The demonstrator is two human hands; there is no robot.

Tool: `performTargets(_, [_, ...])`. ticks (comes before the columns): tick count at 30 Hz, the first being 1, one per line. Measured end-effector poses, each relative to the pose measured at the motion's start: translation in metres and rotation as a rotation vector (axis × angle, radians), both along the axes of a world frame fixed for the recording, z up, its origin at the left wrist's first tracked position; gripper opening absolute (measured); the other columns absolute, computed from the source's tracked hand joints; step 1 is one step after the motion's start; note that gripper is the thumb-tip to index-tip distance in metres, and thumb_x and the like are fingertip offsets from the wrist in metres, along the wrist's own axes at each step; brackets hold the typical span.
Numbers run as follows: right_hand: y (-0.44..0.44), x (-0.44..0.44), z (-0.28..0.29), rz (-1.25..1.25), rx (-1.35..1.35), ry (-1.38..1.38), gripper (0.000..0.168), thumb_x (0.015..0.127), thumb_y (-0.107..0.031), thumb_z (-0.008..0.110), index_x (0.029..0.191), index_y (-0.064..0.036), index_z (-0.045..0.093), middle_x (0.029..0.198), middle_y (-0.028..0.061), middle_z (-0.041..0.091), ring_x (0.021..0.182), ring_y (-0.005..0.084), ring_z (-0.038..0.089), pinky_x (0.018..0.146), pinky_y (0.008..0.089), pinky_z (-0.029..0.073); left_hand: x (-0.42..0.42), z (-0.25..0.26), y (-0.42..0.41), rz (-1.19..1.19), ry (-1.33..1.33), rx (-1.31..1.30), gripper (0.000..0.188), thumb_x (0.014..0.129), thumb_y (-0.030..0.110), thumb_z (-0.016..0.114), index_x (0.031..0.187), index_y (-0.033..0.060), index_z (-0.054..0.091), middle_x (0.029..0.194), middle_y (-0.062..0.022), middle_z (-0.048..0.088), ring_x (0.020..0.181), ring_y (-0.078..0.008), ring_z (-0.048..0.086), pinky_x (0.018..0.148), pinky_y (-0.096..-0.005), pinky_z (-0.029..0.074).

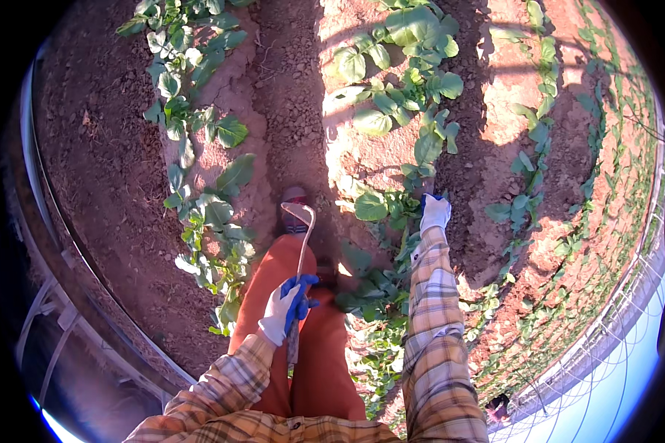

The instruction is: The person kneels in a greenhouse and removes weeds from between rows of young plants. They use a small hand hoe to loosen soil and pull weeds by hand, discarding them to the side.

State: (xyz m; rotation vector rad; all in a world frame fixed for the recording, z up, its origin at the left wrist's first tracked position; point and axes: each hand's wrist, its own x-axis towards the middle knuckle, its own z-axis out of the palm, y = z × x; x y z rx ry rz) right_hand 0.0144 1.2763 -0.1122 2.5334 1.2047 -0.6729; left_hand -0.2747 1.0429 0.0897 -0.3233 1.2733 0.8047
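My left hand [289,310], in a white glove with blue coated palm and fingers, grips the handle of a hand hoe [305,243]. The hoe points away from me, its thin neck curving into a narrow blade above my shoe. My right hand [436,214], gloved alike, reaches into a row of broad-leaved green plants [415,94] on the raised bed to the right. It is low beside the stems, at the edge of the bed. Its fingertips are mostly hidden, so whether they hold anything cannot be told.
My shoe [294,219] stands in a soil furrow [291,111] between two planted beds. Another leafy row [183,111] grows on the left. More rows [537,133] run along the right, towards a hooped frame [604,338]. A curved metal rail [50,221] borders the far left.
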Motion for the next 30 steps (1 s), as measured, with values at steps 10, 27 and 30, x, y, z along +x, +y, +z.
performTargets(10, [-0.005, 0.021, 0.119, -0.860, 0.766, 0.933, 0.020, 0.087, -0.017, 0.060, 0.095, 0.000, 0.063, 0.085, 0.0058, 0.062, 0.074, 0.0155, 0.057, 0.068, 0.0270, 0.048, 0.001, 0.022, -0.035, 0.045, 0.013, -0.051, 0.025, 0.097, 0.016, 0.046, 0.114, 0.0029, 0.058, 0.060, 0.0010, 0.048, 0.047, -0.0086, 0.043, 0.068, -0.0304, 0.053])
performTargets(27, [-0.094, -0.307, 0.350, 0.677, -0.144, 1.003, 0.032, 0.079, -0.028, 0.069, 0.102, -0.006, 0.063, 0.098, 0.0167, 0.063, 0.088, 0.0317, 0.063, 0.075, 0.0378, 0.050, -0.035, 0.060, -0.031, 0.662, 0.141, -0.059, 0.028, 0.096, 0.019, 0.048, 0.118, 0.0033, 0.054, 0.085, -0.0050, 0.059, 0.073, -0.0156, 0.058, 0.071, -0.0331, 0.052])
performTargets(30, [-0.077, -0.272, 0.347, 0.546, -0.387, 0.792, 0.028, 0.082, -0.033, 0.068, 0.090, -0.006, 0.065, 0.073, 0.0095, 0.063, 0.072, 0.0245, 0.063, 0.067, 0.0348, 0.049, -0.074, 0.072, 0.006, 0.495, 0.009, 0.021, 0.028, 0.095, 0.020, 0.051, 0.117, 0.0034, 0.056, 0.071, -0.0017, 0.054, 0.062, -0.0113, 0.053, 0.064, -0.0254, 0.050])
